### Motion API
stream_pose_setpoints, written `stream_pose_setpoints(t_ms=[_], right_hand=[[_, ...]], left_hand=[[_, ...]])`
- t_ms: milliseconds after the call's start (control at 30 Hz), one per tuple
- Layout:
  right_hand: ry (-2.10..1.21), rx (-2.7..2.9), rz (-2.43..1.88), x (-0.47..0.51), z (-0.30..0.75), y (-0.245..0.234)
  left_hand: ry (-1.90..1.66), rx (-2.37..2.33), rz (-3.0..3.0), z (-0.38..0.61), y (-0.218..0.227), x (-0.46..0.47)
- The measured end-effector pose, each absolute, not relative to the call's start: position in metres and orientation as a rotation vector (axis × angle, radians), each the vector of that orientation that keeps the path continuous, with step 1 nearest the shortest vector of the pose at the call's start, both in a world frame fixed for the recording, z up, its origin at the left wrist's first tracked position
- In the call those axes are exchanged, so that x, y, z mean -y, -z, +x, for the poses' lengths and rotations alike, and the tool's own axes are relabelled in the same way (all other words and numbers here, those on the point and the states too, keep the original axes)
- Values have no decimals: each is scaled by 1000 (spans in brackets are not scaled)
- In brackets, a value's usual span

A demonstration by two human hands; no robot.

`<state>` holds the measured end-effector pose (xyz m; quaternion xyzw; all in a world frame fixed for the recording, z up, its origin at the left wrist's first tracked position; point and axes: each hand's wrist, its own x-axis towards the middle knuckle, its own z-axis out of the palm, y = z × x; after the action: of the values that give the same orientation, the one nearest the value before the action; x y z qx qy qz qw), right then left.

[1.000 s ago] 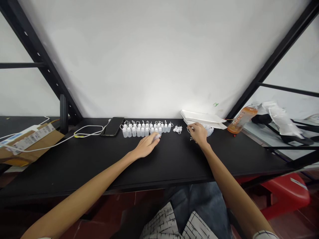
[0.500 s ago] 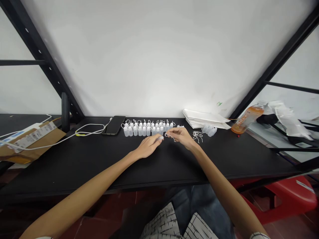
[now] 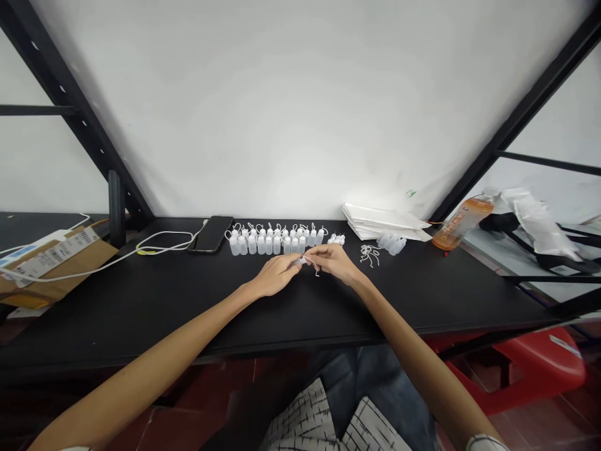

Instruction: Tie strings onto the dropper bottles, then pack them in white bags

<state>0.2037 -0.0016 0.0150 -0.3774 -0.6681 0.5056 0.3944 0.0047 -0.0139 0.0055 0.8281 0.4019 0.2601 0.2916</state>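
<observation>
My left hand (image 3: 276, 274) is closed around a small white plastic bottle, and only the bottle's top (image 3: 303, 260) shows past the fingertips. My right hand (image 3: 336, 263) pinches a thin white looped strap (image 3: 315, 268) against that top, its loose end hanging below the fingers. Behind my hands stand rows of small translucent bottles (image 3: 268, 245) with white caps, many with looped straps. Some small white caps (image 3: 337, 239) lie beyond my right hand. Right of it is a pile of loose white straps (image 3: 370, 255), beside several uncapped-looking bottles (image 3: 391, 243) lying together.
A phone (image 3: 212, 234) with a white cable (image 3: 164, 250) lies on the black table (image 3: 188, 313). A cardboard parcel (image 3: 56, 263) is at far left. White sheets (image 3: 385, 220) and an orange bottle (image 3: 462, 222) lie at back right. A red stool (image 3: 539, 369) stands below.
My right hand has moved left with the strap, bringing it onto the top of the bottle in my left hand. The hands now meet. The view has shifted slightly.
</observation>
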Motion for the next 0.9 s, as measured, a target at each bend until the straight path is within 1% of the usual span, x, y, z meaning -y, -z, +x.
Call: stream_pose_setpoints(t_ms=[333, 900], right_hand=[[-1251, 1733, -893, 2, 206, -12], [-1202, 1860, -988, 2, 208, -7]], left_hand=[[-698, -1065, 2199, 4, -8, 13], [-598, -1112, 2318, 4, -7, 13]])
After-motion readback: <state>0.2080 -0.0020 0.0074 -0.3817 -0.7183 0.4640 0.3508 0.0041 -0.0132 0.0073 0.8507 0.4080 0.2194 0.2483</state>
